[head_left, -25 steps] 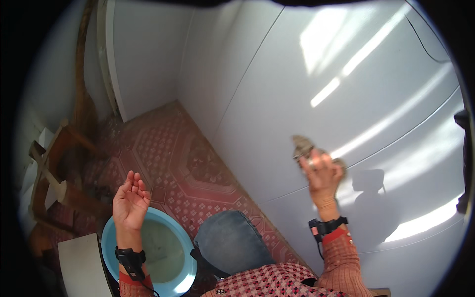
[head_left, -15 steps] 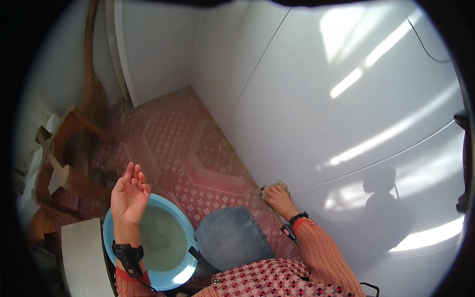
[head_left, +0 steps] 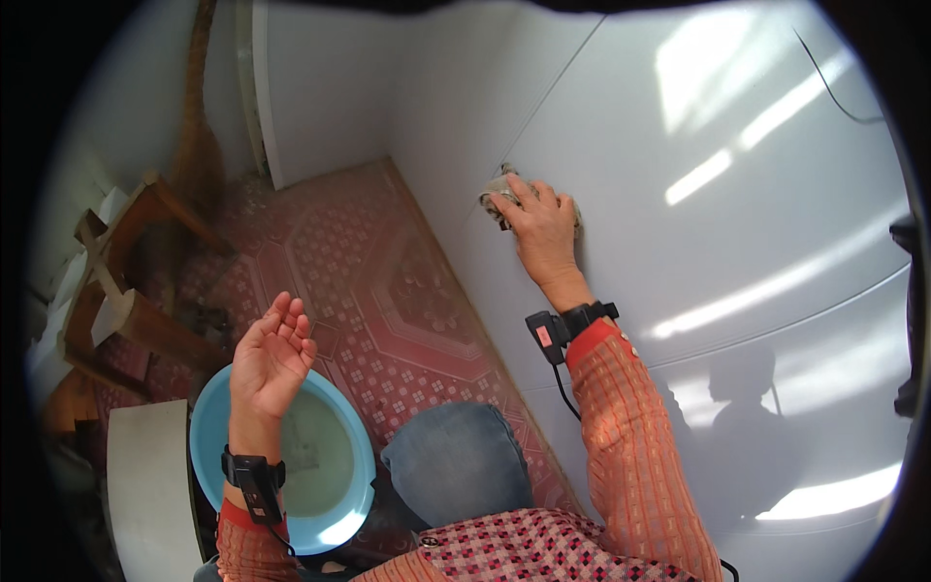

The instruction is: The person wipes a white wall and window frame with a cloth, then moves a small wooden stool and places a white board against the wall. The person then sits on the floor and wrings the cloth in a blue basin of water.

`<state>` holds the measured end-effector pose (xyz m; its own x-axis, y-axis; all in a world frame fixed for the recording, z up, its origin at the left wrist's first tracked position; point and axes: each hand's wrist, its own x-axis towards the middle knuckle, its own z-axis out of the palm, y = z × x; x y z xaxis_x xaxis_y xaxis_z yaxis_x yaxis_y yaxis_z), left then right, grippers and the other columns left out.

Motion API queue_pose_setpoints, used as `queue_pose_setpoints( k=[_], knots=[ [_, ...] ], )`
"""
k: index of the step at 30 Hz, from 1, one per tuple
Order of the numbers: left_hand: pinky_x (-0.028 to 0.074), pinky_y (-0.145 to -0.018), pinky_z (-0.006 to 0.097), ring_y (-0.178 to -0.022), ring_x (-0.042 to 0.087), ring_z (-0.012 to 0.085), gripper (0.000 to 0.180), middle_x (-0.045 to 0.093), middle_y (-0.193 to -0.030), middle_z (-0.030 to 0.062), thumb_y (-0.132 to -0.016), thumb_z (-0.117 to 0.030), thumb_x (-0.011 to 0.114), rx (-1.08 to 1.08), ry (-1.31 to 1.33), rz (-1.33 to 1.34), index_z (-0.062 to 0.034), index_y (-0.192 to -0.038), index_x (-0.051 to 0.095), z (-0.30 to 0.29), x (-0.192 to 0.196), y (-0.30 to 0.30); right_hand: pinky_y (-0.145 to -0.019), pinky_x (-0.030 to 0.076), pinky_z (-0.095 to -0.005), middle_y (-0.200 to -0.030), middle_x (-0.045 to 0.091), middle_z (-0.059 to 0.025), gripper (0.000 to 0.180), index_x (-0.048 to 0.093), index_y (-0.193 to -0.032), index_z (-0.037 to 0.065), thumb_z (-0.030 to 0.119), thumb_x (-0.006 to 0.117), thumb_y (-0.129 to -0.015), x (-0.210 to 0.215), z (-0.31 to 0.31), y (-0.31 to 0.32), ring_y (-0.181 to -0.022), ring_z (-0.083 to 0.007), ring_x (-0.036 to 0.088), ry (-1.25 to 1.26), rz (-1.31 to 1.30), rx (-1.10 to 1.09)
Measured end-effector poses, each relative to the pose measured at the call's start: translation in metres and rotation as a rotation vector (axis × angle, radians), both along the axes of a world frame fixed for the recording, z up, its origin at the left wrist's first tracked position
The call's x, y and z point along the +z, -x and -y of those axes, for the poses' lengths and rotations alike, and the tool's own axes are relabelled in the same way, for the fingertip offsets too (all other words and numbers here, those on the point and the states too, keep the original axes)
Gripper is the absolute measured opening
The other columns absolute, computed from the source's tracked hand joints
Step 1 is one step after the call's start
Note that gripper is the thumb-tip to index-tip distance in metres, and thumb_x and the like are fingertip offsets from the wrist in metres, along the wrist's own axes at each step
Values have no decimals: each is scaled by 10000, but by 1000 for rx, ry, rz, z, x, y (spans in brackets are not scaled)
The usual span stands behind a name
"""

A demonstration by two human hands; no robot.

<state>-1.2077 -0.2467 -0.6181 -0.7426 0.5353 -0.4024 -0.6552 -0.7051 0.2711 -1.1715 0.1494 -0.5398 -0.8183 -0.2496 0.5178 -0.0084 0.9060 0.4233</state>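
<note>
My right hand (head_left: 545, 228) presses a crumpled grey-brown cloth (head_left: 501, 197) against the pale wall panel (head_left: 698, 262), beside a thin vertical seam. Its fingers are bent over the cloth, which sticks out on both sides of them. My left hand (head_left: 274, 359) is raised, palm up, with fingers loosely stretched and nothing in it. Below and beside it stands a light-blue basin (head_left: 361, 441) holding cloudy water (head_left: 315, 456).
Red patterned flooring (head_left: 388, 301) runs to the wall's foot. An overturned wooden stool (head_left: 145, 320) lies at the left, near a broom (head_left: 199, 145). A white board-like surface (head_left: 145, 485) stands left of the basin. A dark cable (head_left: 824, 82) hangs on the wall.
My right hand has moved with the cloth from the wall's foot up to higher on the panel. My left hand has shifted slightly, remaining above the basin.
</note>
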Motion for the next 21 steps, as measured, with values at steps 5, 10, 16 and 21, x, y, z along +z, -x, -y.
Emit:
queue_pose_setpoints(
  k=[5, 10, 16, 21],
  knots=[
    [517, -810, 309, -969, 616, 165, 284, 636, -1135, 52, -949, -116, 567, 22, 15, 17, -81, -1230, 577, 5, -4, 1, -896, 391, -472, -1182, 609, -52, 261, 709, -1031, 176, 134, 589, -803, -89, -26, -37, -1037, -256, 537, -169, 296, -57],
    [513, -802, 313, -960, 614, 164, 259, 636, -1125, 43, -955, -130, 562, 34, 61, 18, -85, -1210, 584, 8, -11, 1, -953, 403, -514, -934, 678, -69, 180, 743, -888, 111, 157, 605, -782, -200, -27, -176, -976, -278, 591, -167, 897, -47],
    [515, -793, 323, -954, 613, 173, 274, 636, -1128, 45, -940, -128, 583, 27, 24, 44, -85, -1211, 586, 10, -19, 3, -861, 436, -493, -822, 701, -110, 123, 748, -813, 153, 145, 654, -734, -172, -10, -105, -888, -338, 629, 226, 970, -153],
    [519, -793, 329, -954, 616, 180, 277, 640, -1128, 48, -932, -128, 592, 54, 27, 51, -82, -1205, 591, 10, -27, 4, -863, 401, -456, -1228, 582, -54, 390, 669, -1158, 219, 95, 610, -794, -73, -19, 76, -1093, -271, 535, 11, 200, -3]
  ],
)
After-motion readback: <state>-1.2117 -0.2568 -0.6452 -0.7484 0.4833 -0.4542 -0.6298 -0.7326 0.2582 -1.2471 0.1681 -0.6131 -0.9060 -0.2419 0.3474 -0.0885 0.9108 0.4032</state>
